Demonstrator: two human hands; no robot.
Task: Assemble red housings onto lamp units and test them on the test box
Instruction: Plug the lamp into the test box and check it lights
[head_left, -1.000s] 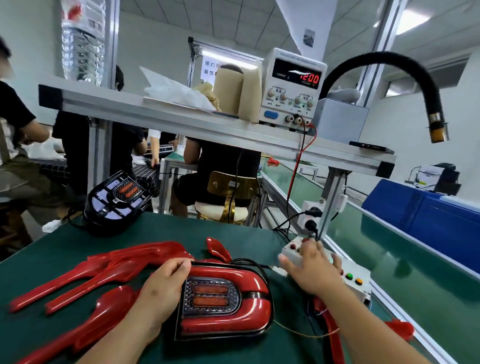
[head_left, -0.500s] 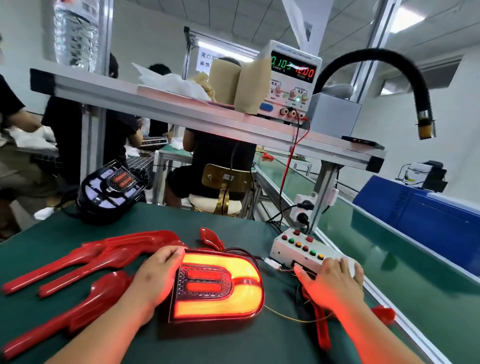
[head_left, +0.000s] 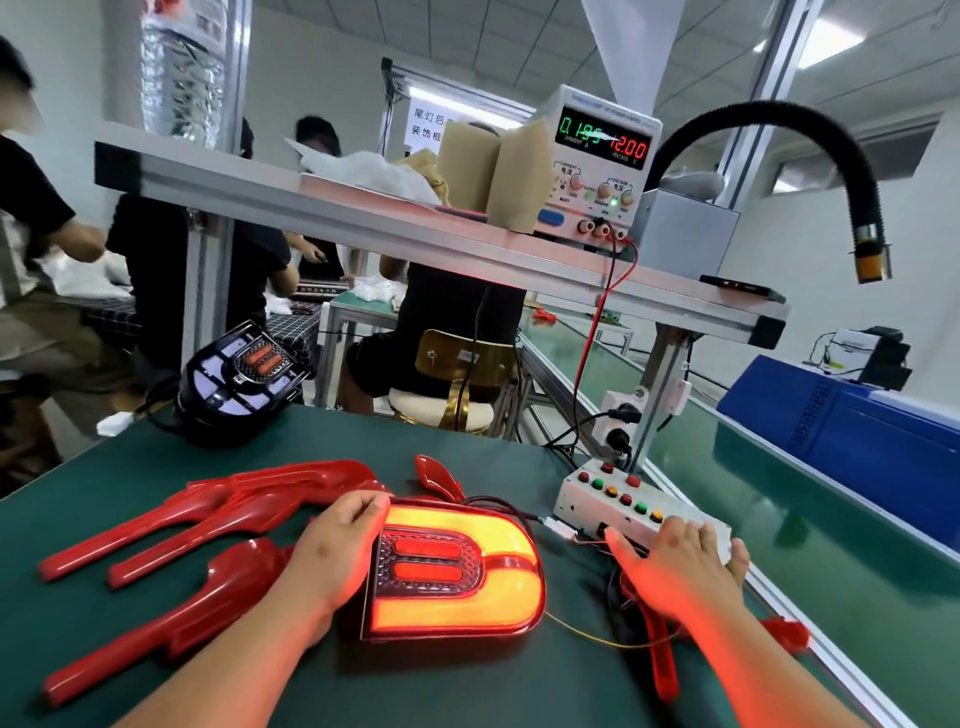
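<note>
A lamp unit with a red housing lies on the green mat, glowing orange round its U-shaped band with two red bars lit in the middle. My left hand rests on its left edge, fingers over the top corner. My right hand lies on the near end of the white test box, which has rows of red, green and yellow buttons; its fingers lie straight over the box's top and front. Wires run from the lamp to the box.
Several loose red housings lie left of the lamp. A bare black lamp unit sits at the mat's far left. A power supply stands on the overhead shelf. A black hose hangs right. A conveyor runs alongside. People work behind.
The lamp went from dark to lit. My right hand moved from the far buttons of the test box to its near end. My left hand stayed on the lamp.
</note>
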